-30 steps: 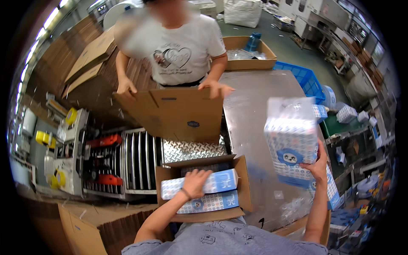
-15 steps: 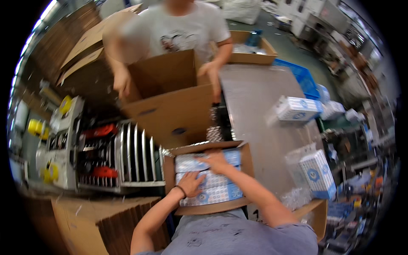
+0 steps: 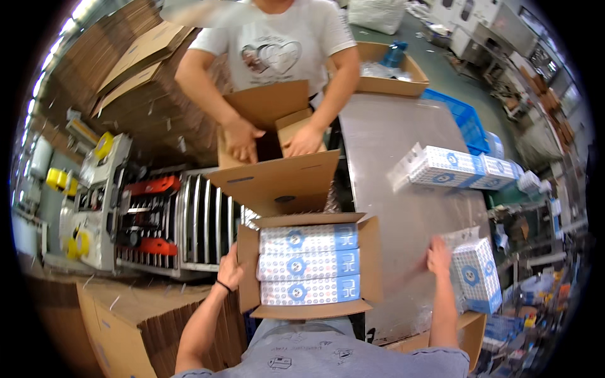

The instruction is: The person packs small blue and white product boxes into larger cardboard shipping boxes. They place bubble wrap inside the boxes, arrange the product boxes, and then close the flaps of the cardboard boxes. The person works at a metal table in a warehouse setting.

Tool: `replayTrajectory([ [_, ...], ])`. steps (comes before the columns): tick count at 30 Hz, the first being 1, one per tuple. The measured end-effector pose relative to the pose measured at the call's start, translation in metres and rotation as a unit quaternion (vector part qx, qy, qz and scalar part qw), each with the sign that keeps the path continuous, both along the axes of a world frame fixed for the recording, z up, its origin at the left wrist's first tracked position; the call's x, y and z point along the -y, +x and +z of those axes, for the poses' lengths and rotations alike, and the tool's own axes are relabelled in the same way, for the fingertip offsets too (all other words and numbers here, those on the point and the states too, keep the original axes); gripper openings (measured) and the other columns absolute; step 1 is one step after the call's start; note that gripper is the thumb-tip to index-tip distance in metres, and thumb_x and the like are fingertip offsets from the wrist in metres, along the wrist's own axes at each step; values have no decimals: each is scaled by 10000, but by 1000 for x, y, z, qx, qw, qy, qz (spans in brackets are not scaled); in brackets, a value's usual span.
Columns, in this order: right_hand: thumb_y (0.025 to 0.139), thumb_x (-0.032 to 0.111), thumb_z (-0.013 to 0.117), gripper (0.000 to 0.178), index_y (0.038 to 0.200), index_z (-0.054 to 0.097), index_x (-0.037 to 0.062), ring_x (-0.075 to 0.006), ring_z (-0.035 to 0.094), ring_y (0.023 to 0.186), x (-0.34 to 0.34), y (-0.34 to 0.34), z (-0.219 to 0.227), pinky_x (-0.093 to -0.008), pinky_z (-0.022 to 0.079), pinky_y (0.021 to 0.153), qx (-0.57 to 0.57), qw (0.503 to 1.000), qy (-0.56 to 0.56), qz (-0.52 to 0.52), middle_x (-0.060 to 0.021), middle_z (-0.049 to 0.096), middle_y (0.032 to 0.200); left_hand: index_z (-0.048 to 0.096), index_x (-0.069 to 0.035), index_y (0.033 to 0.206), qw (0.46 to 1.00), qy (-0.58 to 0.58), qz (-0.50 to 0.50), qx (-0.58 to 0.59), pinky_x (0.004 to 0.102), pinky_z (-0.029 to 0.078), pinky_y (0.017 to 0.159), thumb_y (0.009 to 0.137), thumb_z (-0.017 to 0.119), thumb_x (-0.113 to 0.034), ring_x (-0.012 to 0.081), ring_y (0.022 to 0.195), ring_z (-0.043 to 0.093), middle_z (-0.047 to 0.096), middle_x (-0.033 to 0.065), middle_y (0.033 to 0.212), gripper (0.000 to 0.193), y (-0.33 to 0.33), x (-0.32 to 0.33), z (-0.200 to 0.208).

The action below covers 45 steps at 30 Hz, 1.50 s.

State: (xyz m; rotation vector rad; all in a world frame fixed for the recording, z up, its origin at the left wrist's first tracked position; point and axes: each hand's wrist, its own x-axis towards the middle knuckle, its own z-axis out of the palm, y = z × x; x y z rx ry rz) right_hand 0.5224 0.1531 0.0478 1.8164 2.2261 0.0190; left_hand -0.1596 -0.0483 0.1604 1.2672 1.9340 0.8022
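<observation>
An open cardboard box (image 3: 373,258) sits in front of me with three white-and-blue packs (image 3: 309,264) lying flat inside, side by side. My left hand (image 3: 229,272) grips the box's left flap. Out to the right, my right hand (image 3: 439,256) rests against an upright white-and-blue pack (image 3: 477,274) in clear wrap on the metal table (image 3: 403,145). Across from me a person in a white shirt has both hands (image 3: 271,138) on the flaps of a second cardboard box (image 3: 277,179).
More white-and-blue packs (image 3: 450,167) lie at the table's right side. A blue crate (image 3: 463,120) and an open carton (image 3: 384,82) stand behind. A carton-taping machine with rollers (image 3: 157,220) is at left, flat cardboard stacks (image 3: 126,315) below it.
My right hand left the box after setting a pack in it and swung right to the upright pack. My left hand shifted from the packs to the left flap. The other person folds box flaps.
</observation>
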Motion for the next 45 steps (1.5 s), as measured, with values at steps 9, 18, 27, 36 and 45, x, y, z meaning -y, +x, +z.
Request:
replayTrajectory([
  [9,991,142,556,259,1182,676,15,-295,646,1060,35,-124,80,-397,501,936,-496,857,94,-104,-152,683,1167,378,-21,1421,989,-71,120,-44,383,576,734,851,767,-295,273,821,726,718,191,869,743,49,18,-31],
  [18,710,306,852,836,1431,469,125,-324,426,1351,53,-379,98,-440,357,1125,-253,890,-47,377,-134,474,1455,294,-31,1400,982,-116,24,148,416,549,589,843,744,-136,308,550,681,648,146,599,724,76,-22,-38],
  [27,759,219,796,688,1389,537,122,-252,522,1181,71,-388,78,-470,323,1001,-179,930,69,315,-97,565,1303,565,2,1056,991,35,-81,99,323,523,559,901,733,-255,179,631,706,711,96,687,344,70,5,-110],
  [36,913,165,633,390,1294,641,81,-327,543,1177,68,-360,83,-417,430,1045,-297,876,-152,349,-138,555,1397,462,-156,1470,907,121,-359,-184,556,174,1205,959,581,-433,352,1479,268,312,216,1564,593,33,61,-25],
  [45,1072,365,364,474,1400,449,33,-404,559,1184,91,-326,-14,-467,434,995,-459,880,-47,-113,-237,633,1218,505,-276,1454,973,107,103,-177,520,231,1185,982,548,-356,425,1471,226,200,284,1582,481,46,26,-127],
])
